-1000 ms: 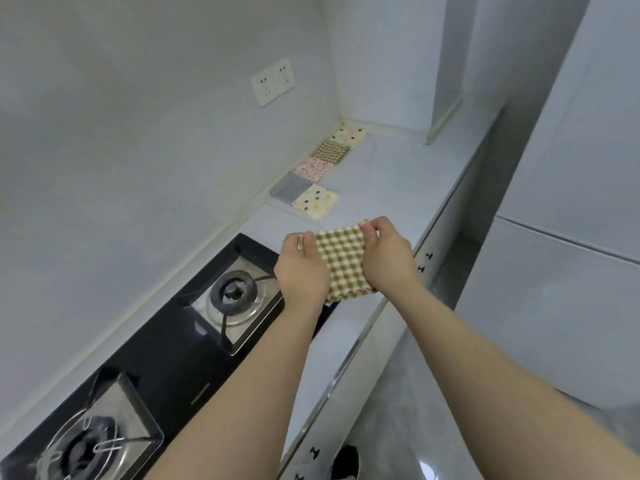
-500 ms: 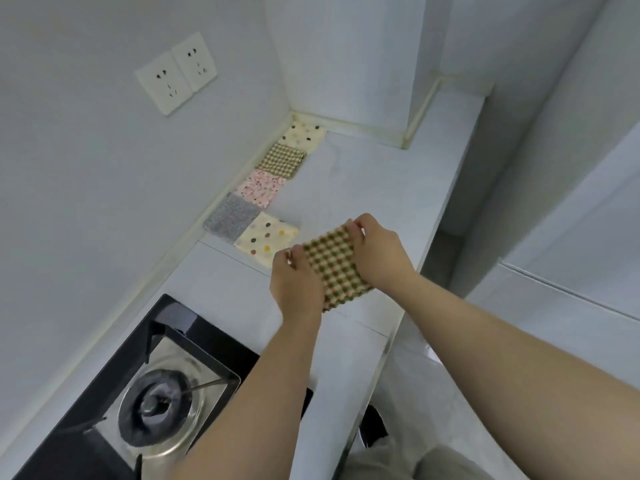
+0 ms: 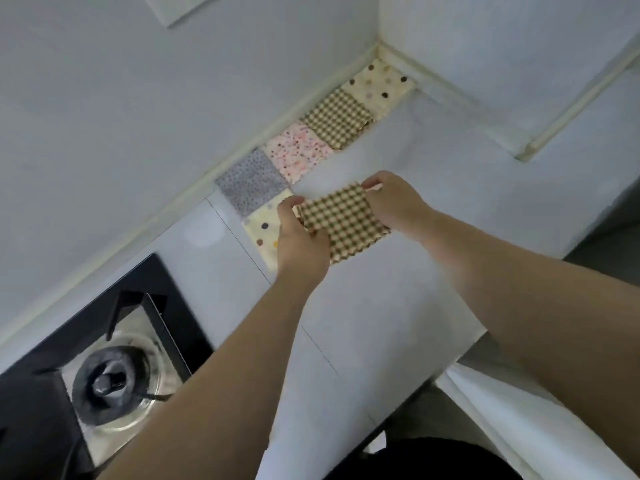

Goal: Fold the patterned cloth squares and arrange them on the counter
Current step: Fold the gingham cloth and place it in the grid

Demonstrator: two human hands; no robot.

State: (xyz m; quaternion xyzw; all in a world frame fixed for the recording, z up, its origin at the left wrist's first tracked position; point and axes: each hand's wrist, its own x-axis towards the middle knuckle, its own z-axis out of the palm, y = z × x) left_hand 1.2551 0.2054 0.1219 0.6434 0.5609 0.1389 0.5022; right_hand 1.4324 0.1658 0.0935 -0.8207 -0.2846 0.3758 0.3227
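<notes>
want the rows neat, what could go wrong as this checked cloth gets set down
The left hand hangs right over the cream dotted square, so it could nudge that one askew. The checked cloth, pinched only at its edges by that hand and the right hand, might sag open or land overlapping its neighbour.

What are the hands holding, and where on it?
Both hold the brown checked cloth square: the left hand pinches its left edge, the right hand pinches its far corner.

both hands [image 3: 301, 242] bring the checked cloth [image 3: 343, 221] forward and lower, now right beside the dotted square [image 3: 263, 230] on the bench [image 3: 398, 299]
</notes>
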